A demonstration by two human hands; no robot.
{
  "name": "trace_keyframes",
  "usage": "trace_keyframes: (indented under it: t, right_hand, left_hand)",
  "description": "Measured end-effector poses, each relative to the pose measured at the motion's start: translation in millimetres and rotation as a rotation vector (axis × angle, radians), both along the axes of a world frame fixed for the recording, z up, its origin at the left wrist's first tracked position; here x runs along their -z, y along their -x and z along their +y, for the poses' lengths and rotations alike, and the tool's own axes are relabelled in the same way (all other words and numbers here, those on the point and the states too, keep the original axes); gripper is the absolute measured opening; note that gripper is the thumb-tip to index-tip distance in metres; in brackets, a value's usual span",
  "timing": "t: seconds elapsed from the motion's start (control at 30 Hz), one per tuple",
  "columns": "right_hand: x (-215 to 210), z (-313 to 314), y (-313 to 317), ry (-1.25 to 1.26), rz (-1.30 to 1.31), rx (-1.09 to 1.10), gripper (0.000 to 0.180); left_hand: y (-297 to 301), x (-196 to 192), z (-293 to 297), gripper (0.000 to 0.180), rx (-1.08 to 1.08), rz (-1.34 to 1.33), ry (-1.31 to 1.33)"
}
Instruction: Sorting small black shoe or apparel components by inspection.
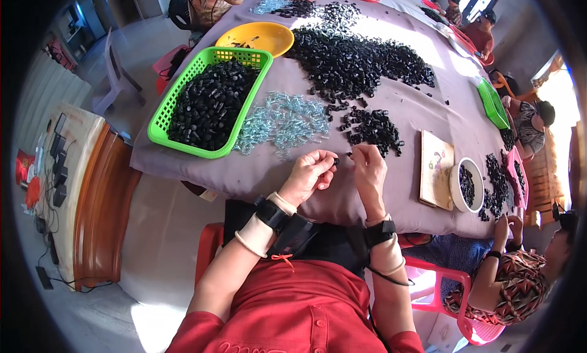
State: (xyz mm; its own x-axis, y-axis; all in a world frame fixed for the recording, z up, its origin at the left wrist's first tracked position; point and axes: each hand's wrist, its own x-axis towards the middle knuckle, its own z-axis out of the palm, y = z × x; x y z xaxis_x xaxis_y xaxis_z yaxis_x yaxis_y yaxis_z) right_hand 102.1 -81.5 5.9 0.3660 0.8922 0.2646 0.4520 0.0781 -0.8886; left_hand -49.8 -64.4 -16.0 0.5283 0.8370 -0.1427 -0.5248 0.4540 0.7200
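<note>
My left hand (310, 177) is closed in a pinch on a small black cap (335, 161) over the table's near edge. Just to its right, my right hand (369, 174) is also pinched; what its fingertips hold is too small to make out. Beyond my hands lie a small heap of black caps (370, 130) and a spread of clear bluish tube-shaped pieces (284, 122). To the left, a green plastic basket (160, 122) holds many black caps. Farther back is a large black heap (361, 62).
A yellow basin (278, 36) stands behind the basket. At right are a flat board or book (435, 169) and a white bowl (457, 194) with black pieces in it. A co-worker (507, 273) sits close on my right; others sit along the cloth-covered table (422, 111).
</note>
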Motion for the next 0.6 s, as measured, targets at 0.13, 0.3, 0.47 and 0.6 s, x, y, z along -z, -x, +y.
trace_keyframes:
  t: [0.13, 0.3, 0.47, 0.6]
  right_hand:
    - [-5.7, -16.0, 15.5, -0.079, 0.398, -0.119, 0.007]
    - [7.1, -26.6, 14.6, 0.04, 0.567, -0.2, 0.018]
    - [23.6, -27.4, 19.4, -0.006, 0.686, -0.206, 0.019]
    - [23.9, -29.8, 21.4, -0.056, 0.724, -0.238, 0.02]
  left_hand:
    - [1.4, -0.9, 0.7, 0.016, -0.01, 0.027, -0.004]
    - [-2.5, -4.4, -1.4, 0.016, -0.007, 0.053, -0.031]
    - [-4.7, -3.0, -2.9, 0.017, -0.028, 0.107, -0.079]
    - [-4.0, 1.0, -2.3, 0.017, -0.035, 0.097, -0.084]
